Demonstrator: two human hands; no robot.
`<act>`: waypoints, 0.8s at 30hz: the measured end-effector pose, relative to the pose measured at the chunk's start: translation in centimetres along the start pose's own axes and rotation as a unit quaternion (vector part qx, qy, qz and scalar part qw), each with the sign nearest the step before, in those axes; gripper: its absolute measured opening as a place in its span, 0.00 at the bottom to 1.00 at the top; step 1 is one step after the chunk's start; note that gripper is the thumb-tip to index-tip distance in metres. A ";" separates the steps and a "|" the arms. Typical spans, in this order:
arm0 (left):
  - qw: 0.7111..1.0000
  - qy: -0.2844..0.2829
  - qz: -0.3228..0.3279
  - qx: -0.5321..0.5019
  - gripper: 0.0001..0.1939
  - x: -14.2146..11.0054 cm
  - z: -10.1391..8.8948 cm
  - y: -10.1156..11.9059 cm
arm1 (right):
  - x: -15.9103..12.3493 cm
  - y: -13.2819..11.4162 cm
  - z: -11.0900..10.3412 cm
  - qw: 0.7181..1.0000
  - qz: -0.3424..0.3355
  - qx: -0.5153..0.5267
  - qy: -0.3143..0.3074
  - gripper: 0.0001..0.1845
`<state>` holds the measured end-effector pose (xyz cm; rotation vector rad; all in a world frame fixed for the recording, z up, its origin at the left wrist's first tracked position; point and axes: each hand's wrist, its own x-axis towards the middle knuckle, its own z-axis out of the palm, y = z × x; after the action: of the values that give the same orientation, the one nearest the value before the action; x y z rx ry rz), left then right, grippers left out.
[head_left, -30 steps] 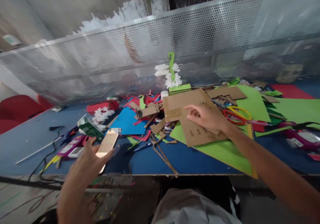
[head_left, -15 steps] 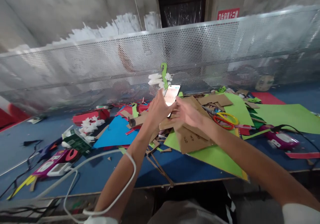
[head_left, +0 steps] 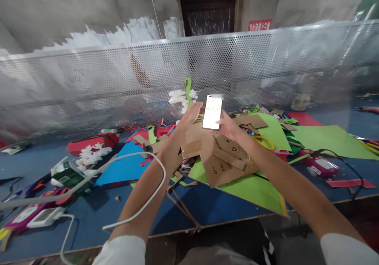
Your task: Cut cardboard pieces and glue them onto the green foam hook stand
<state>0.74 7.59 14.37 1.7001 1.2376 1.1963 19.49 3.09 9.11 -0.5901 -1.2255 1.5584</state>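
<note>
A lit smartphone (head_left: pixel 212 113) stands tilted up above the middle of the bench, its bright screen facing me. My right hand (head_left: pixel 228 126) grips its lower right side, with the thumb at the screen's edge. To the left of the phone, my left hand (head_left: pixel 191 115) is apart from it, fingers stretched out and holding nothing. Below the hands lie brown cardboard pieces (head_left: pixel 220 172) with print on them, over a green sheet (head_left: pixel 248 192). A white cable (head_left: pixel 162 178) loops across my left forearm. Behind my left hand rises a green curved cutout (head_left: pixel 188 89) beside white pieces.
A perforated metal panel (head_left: pixel 118 79) runs along the back of the blue bench (head_left: pixel 103 221). On the left are a blue sheet (head_left: pixel 121 164), a green box (head_left: pixel 71 176) and a purple device (head_left: pixel 22 217). Yellow scissor handles (head_left: pixel 265 140) and another purple device (head_left: pixel 322 164) lie right.
My left hand has come off the phone and moved left of it. The phone is now in my right hand, more upright. The view has shifted slightly to the right.
</note>
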 end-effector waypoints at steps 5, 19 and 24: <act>0.998 -0.008 0.049 -0.037 0.25 1.7 -0.7 -1.6 | 1.1 -0.5 -0.7 0.999 -0.019 -0.026 0.011 0.41; 0.920 -0.131 0.164 0.332 0.10 2.0 -2.7 -7.7 | 8.2 -1.9 -6.7 0.992 0.029 0.042 0.120 0.22; 0.858 -0.169 0.206 0.439 0.23 0.9 -2.1 -10.4 | 12.7 -1.2 -10.8 0.977 0.013 0.065 0.201 0.15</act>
<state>-4.25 11.56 5.87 2.8135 1.3159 0.4666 24.49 19.00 8.93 -0.7923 -0.8081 1.4400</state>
